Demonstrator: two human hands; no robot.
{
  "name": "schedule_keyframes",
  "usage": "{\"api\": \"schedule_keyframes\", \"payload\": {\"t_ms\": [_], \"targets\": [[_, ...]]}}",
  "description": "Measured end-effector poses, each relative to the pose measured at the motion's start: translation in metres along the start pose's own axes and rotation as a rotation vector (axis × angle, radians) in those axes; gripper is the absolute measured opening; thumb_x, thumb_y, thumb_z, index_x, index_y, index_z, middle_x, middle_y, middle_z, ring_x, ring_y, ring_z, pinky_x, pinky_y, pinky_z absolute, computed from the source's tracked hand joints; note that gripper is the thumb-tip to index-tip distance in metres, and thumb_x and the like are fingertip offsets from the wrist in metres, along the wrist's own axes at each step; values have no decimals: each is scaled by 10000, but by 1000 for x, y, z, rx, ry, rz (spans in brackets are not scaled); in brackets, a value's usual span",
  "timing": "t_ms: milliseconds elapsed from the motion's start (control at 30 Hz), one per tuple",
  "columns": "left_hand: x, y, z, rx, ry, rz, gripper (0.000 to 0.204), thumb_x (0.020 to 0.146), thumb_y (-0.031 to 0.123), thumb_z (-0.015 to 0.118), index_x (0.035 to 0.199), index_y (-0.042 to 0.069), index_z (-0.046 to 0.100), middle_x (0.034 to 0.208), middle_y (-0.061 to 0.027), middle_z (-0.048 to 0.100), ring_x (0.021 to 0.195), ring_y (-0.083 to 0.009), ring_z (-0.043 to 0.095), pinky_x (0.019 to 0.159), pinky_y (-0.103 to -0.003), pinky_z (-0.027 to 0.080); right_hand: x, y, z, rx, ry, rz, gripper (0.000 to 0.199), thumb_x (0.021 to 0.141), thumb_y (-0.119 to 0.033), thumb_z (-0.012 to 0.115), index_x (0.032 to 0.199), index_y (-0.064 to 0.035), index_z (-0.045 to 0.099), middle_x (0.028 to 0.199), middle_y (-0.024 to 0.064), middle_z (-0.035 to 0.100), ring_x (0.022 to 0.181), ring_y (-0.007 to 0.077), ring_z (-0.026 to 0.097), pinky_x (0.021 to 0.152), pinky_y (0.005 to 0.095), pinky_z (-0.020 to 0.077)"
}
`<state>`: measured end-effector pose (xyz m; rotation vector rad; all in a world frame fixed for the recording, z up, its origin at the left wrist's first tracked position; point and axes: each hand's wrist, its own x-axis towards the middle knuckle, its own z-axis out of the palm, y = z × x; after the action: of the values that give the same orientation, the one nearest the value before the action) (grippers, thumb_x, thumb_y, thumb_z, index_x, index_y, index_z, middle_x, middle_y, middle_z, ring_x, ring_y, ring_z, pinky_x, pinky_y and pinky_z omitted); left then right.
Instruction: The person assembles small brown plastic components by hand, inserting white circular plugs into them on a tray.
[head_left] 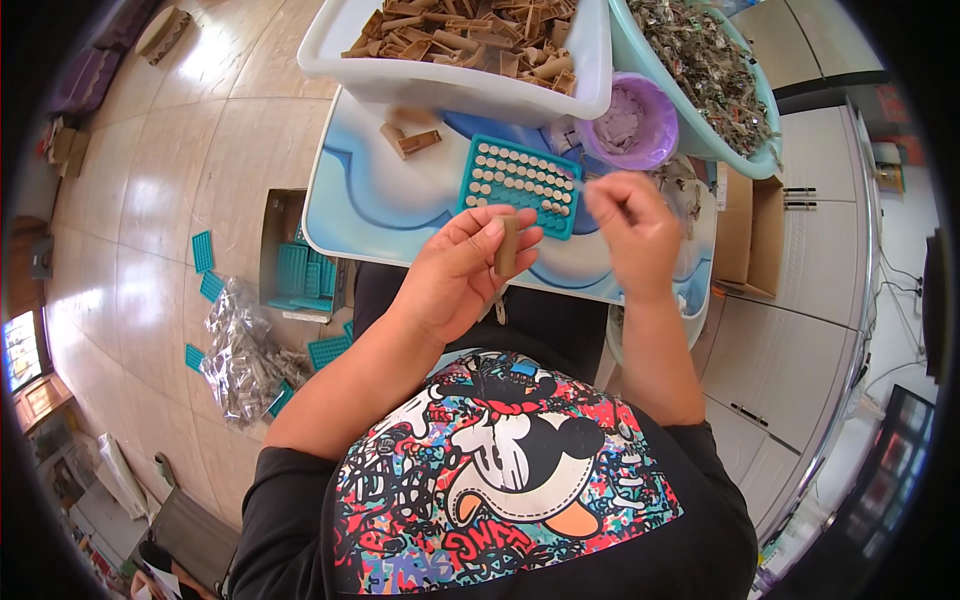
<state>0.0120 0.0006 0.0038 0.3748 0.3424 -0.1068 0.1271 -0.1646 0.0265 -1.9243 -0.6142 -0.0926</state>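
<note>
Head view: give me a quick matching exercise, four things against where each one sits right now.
Things:
1. brown tube
2. teal tray
3. purple bowl
4. white tub

Places:
A. behind the tray, full of brown tubes
B. between left hand fingers
C. flat on the table, cells filled
D. right of the white tub, beside the green basin

Pairs: 1-B, 2-C, 3-D, 4-A

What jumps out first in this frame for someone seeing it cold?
The left hand, at centre, holds a small brown tube upright, with the right hand pinched close beside it. Just beyond the hands, a teal tray studded with rows of pale round pieces lies on the blue-and-white table. At the table's far edge sit a white bin heaped with brown tubes and a purple bowl.
</note>
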Motion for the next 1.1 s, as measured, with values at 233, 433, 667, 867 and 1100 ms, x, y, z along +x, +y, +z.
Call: {"api": "schedule_keyframes", "payload": {"t_ms": [233, 433, 667, 867, 1100], "targets": [[1, -5, -6, 12, -1, -72, 223, 946, 129, 476, 1139, 24, 511, 1180, -156, 563, 1095, -277, 563, 971, -382, 449, -45, -3, 23, 133, -114, 150, 116, 801, 6, 638, 914, -15, 626, 821, 65, 623, 728, 135, 602, 642, 254, 473], [1, -4, -5, 169, 37, -85, 256, 939, 144, 496, 1159, 15, 514, 1112, -127, 593, 1033, -231, 592, 923, -361, 480, -37, -15, 15, -289, -285, -193, 118, 832, -25, 606, 945, -29, 639, 850, 103, 639, 731, 208, 629, 648, 278, 487], [0, -4, -11, 17, 38, -165, 246, 922, 164, 537, 1094, -10, 553, 1015, -110, 625, 906, -196, 629, 849, -323, 516, -41, -16, 20, 162, -87, -27, 93, 814, -28, 644, 904, -28, 665, 875, 100, 641, 776, 190, 620, 648, 284, 482], [-2, -5, -9, -15, -33, -161, 268, 929, 160, 508, 1135, -12, 523, 1000, -108, 625, 902, -192, 625, 861, -330, 502, -45, -24, 23, 154, -93, -46, 109, 801, -1, 652, 908, -17, 660, 868, 101, 639, 783, 177, 619, 657, 264, 485], [-2, -3, -7, -48, -8, -141, 263, 919, 138, 523, 1103, -48, 551, 981, -124, 625, 885, -195, 632, 864, -321, 501, -45, -22, 26, 115, -65, -154, 94, 785, 23, 656, 874, -2, 638, 854, 104, 633, 755, 191, 622, 640, 272, 499]]}}
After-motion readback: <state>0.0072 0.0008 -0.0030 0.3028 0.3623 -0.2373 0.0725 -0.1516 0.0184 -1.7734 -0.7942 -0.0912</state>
